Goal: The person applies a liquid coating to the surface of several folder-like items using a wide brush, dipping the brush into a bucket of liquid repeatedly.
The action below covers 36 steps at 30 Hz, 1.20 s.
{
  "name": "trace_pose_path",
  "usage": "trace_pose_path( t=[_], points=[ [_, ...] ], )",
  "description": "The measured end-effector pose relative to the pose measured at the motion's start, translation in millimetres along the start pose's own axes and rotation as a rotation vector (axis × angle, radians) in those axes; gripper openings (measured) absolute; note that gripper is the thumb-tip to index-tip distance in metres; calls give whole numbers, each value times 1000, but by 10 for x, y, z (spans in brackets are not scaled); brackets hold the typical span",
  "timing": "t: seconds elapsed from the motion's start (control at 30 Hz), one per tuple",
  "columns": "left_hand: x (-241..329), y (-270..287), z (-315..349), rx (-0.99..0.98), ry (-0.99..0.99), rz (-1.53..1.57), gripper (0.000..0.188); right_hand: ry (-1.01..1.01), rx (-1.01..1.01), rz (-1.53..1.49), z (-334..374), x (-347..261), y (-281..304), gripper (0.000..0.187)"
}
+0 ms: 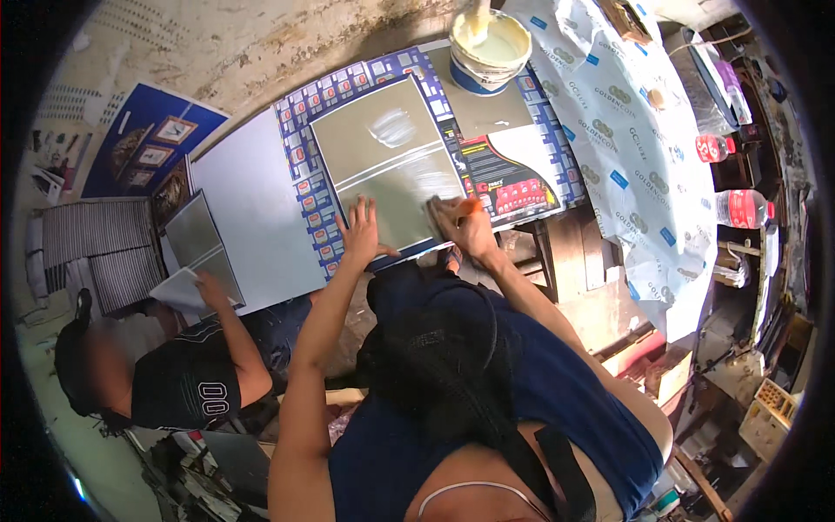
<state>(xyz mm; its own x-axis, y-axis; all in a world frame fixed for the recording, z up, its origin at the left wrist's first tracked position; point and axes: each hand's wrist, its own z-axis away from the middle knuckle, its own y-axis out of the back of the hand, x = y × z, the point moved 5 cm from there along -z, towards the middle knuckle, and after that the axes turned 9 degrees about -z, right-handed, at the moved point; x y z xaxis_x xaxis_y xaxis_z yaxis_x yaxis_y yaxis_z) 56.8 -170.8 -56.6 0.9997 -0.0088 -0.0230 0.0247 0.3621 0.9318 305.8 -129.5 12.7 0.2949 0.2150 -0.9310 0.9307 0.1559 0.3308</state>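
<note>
A grey-brown board with a white strip across it lies on the worktable, white smears of a wet-looking coating on its right half. My left hand rests on its near left corner, fingers spread flat. At the near right edge of the board my right hand is closed round a tool with an orange handle. The tool's working end is mostly hidden by my fingers, so its exact kind cannot be made out.
A bucket of pale paste with a brush in it stands at the back. To the left, a co-worker holds a white sheet beside another grey board. Printed wrapping paper and red-labelled bottles are at right.
</note>
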Motion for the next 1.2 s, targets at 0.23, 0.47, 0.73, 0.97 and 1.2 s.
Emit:
trace_pose_path(
  t=[0.23, 0.47, 0.73, 0.97, 1.2],
  points=[
    [28, 27, 153, 94, 61, 78, 140, -168, 302, 143, -104, 712, 1498, 27],
    [101, -133, 340, 163, 201, 181, 128, -431, 52, -105, -872, 209, 872, 31],
    [43, -134, 259, 10, 244, 220, 126, 529, -595, 344, -2198, 816, -662, 17],
    [55, -235, 211, -47, 262, 341, 128, 664, -344, 759, -3689, 372, -695, 22],
    [25, -189, 165, -60, 303, 299, 123, 616, -826, 422, -2857, 409, -626, 13]
  ],
)
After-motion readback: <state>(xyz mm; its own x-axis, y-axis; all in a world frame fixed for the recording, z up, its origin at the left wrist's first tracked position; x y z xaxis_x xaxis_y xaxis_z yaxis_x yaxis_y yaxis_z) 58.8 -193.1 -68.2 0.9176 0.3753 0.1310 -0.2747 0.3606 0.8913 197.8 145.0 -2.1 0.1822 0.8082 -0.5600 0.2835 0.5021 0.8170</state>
